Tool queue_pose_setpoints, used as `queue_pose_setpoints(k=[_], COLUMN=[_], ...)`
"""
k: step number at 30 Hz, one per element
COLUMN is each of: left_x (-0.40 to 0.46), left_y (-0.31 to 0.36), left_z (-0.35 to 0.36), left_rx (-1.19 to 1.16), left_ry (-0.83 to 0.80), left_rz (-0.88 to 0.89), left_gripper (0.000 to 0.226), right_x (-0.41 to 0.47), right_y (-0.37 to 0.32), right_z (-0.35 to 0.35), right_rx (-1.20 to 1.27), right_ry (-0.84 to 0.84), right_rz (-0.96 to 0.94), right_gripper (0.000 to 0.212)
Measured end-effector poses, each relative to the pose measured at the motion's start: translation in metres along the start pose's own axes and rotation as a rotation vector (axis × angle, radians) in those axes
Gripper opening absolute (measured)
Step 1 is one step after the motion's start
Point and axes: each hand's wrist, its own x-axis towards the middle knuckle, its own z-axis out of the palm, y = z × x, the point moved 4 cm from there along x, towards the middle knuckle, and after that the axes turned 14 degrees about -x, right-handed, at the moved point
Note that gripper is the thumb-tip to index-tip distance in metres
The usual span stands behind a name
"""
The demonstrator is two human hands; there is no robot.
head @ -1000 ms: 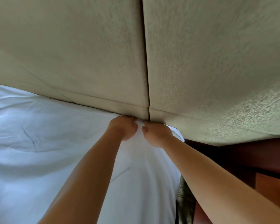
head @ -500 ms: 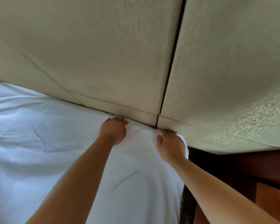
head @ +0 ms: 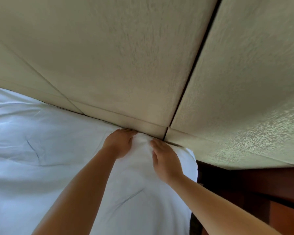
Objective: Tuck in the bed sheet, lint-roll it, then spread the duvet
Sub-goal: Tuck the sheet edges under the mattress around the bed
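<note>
Behind the bed stood a padded cream fabric headboard. Both hands pressed the white cotton bed sheet into the gap: left hand with curled fingers, right hand flatter. I feared the bunched fold between them would spring out if released early.

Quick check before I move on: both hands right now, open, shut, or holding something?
Left hand: fingers pushed down into the bed sheet at the headboard; grip cannot be told.
Right hand: open, fingers flat, pressing the bunched sheet.
</note>
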Motion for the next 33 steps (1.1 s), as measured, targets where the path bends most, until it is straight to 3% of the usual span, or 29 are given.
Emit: queue_pose_setpoints(k=[3, 7, 12, 19, 25, 28, 33], left_x=[-0.007, -0.012, -0.006, 0.021, 0.031, 0.014, -0.046], left_y=[-0.013, -0.035, -0.045, -0.049, -0.051, -0.045, -0.031], left_z=[-0.011, -0.017, -0.019, -0.023, -0.021, -0.028, -0.064], left_rx=[-0.036, 0.095, 0.148, 0.176, 0.128, 0.032, -0.108], left_ry=[0.069, 0.051, 0.015, -0.015, -0.121, -0.046, 0.109], left_rz=[-0.068, -0.131, -0.135, -0.089, -0.154, -0.16, -0.154], left_gripper=[0.047, 0.055, 0.059, 0.045, 0.041, 0.037, 0.048], right_x=[0.018, 0.045, 0.071, 0.094, 0.102, 0.098, 0.064], right_y=[-0.015, -0.035, -0.052, -0.061, -0.062, -0.06, -0.063], right_z=[-0.01, -0.007, 0.008, 0.022, 0.029, 0.026, -0.011], right_rx=[0.054, 0.03, -0.088, -0.129, -0.109, -0.016, 0.243], right_ry=[-0.07, -0.226, -0.415, -0.575, -0.593, -0.615, -0.342], right_rz=[-0.051, -0.15, -0.096, 0.03, 0.082, 0.063, 0.097], right_gripper=[0.046, 0.044, 0.044, 0.049, 0.051, 0.05, 0.029])
